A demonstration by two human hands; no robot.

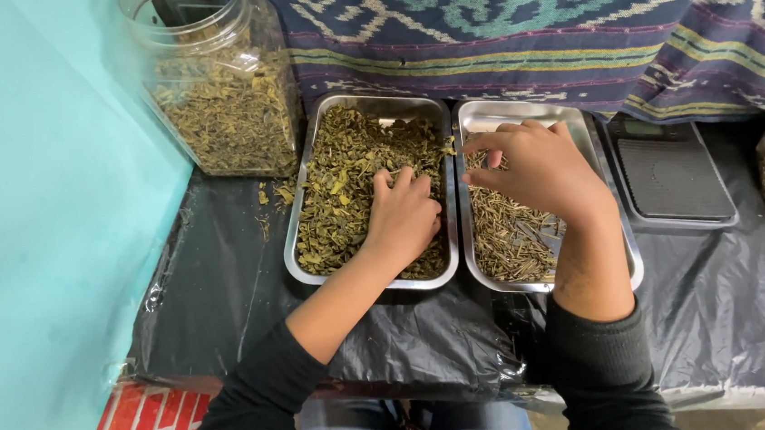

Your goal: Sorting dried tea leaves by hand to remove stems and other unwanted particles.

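A clear plastic jar of dried leaves stands at the far left against the teal wall. Beside it, the left tray is heaped with dried leaves, and the left hand lies palm-down in them, fingers curled into the pile. Touching it, the right tray holds thin stems; above them the right hand pinches thumb and forefinger together, perhaps on a stem. A black scale sits further right.
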